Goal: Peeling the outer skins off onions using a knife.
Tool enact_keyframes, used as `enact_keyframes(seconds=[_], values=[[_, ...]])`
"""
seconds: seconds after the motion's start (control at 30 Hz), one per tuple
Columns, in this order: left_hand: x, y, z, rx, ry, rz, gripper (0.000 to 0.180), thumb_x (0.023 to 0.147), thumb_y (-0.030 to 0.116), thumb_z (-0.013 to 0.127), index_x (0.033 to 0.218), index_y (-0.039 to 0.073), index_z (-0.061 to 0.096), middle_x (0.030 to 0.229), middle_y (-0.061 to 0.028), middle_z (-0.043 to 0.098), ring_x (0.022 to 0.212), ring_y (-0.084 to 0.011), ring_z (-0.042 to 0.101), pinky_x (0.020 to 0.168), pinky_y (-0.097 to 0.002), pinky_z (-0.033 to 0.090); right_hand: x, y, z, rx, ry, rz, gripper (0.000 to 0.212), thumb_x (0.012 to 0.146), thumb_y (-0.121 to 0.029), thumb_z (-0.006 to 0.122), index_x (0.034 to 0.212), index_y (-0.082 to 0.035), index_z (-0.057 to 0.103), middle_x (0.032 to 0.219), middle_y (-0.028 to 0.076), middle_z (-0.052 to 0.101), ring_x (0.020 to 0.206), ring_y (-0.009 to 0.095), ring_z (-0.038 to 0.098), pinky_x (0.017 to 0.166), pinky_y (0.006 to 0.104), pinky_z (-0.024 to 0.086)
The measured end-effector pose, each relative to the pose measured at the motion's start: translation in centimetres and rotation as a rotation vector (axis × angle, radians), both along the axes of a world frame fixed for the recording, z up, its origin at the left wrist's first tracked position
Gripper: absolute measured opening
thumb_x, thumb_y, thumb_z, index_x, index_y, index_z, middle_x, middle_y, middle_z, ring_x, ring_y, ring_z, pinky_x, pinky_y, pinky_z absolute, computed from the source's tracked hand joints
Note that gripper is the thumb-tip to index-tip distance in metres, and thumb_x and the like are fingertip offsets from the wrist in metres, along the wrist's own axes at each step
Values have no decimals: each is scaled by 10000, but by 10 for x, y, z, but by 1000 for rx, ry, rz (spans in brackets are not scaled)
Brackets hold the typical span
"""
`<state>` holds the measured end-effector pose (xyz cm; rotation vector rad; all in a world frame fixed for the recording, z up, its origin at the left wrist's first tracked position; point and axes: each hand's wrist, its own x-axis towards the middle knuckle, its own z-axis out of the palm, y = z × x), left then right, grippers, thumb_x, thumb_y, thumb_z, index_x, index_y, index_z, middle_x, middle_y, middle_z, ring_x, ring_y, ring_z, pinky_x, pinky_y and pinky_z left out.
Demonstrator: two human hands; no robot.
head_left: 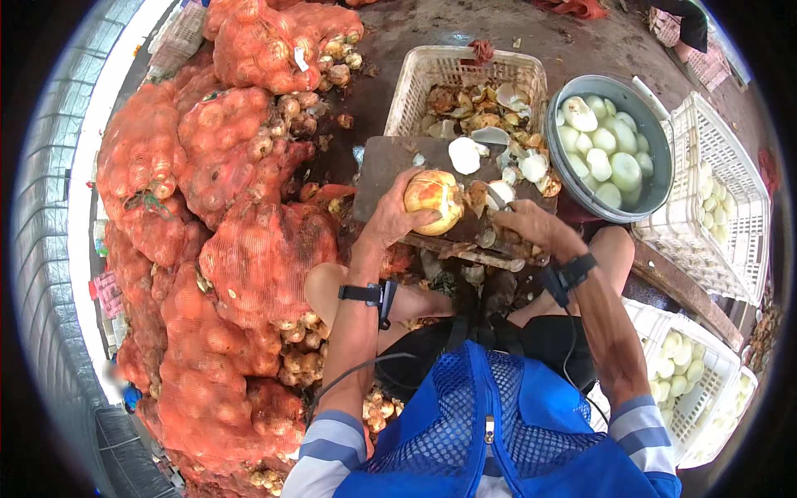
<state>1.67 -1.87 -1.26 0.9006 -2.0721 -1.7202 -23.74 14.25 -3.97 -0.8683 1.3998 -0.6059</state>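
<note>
On a dark board [382, 178] in front of my knees, my left hand [393, 214] is closed around a large onion [433, 202] with yellow-brown skin. To its right, my right hand [531, 226] is closed around what looks like a small knife [500, 196], its handle hidden in the fingers and its pale blade pointing toward the onion. The blade and the onion are apart. Beyond the onion lies a white peeled piece [465, 155]. Loose skins and scraps [531, 166] are scattered along the board's right side.
Behind the board stands a cream plastic basket [405, 91] of onion skins. A grey bucket [660, 183] of peeled onions in water is at the right, beside white crates [739, 249] of peeled onions. Red mesh sacks [266, 257] of onions pile up at the left.
</note>
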Motion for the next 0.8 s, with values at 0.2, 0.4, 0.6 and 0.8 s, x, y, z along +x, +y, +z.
enact_keyframes(seconds=[0.2,0.4,0.6,0.8], values=[[-7,3,9,-40,-86,-14,956,691,372,887,1439,19,407,1252,-123,619,1159,-197,580,1020,-340,457,80,-4,-2,-587,597,-328,476,914,-385,677,1108,40,589,730,204,654,668,325,679,607,435,545],[-11,1,12,-147,-155,-23,917,681,379,884,1416,40,453,1213,-126,650,1114,-212,614,1000,-345,470,82,-19,-8,-603,764,-348,419,925,-383,634,1063,10,582,743,257,666,743,434,679,649,492,554],[-8,-3,7,-126,-99,-57,947,655,421,865,1411,21,458,1262,-125,615,1160,-221,583,1021,-346,450,74,-34,5,-654,916,-221,318,900,-322,643,921,-8,602,704,228,665,699,403,686,633,496,558],[-4,1,-5,-33,21,-115,909,641,402,886,1404,111,485,1213,-112,659,1120,-238,624,1000,-372,479,35,-56,-14,-385,1036,-294,370,908,-361,630,889,9,624,809,259,678,783,383,695,692,477,563]])
